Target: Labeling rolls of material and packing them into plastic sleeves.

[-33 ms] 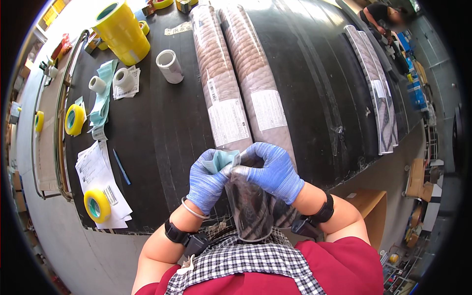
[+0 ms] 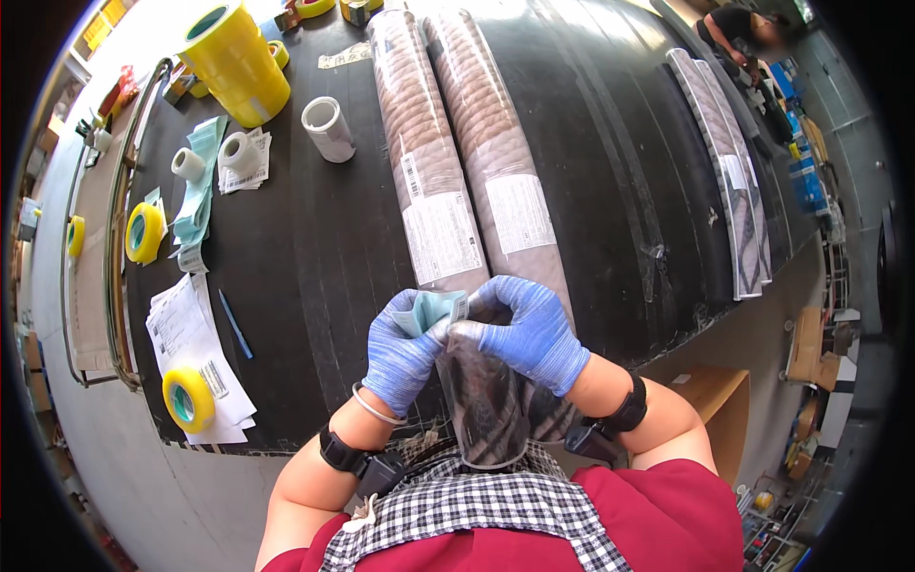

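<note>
Both my hands wear blue gloves and meet at the top end of a dark patterned fabric roll (image 2: 491, 410) in clear plastic, which stands on end between the table's near edge and my body. My left hand (image 2: 400, 353) pinches a pale green paper slip (image 2: 429, 307) against that end. My right hand (image 2: 534, 334) grips the bunched plastic at the roll's top. Just beyond my hands, two long wrapped brownish rolls (image 2: 424, 162) with white labels lie side by side on the black table (image 2: 305, 257).
On the left lie a stack of yellow tape rolls (image 2: 233, 62), a yellow tape roll on papers (image 2: 188, 398), a white tape roll (image 2: 327, 127), a strip of green slips (image 2: 200, 191) and a blue pen (image 2: 235, 324). Flat wrapped rolls (image 2: 729, 181) lie right; another person (image 2: 739, 29) works beyond.
</note>
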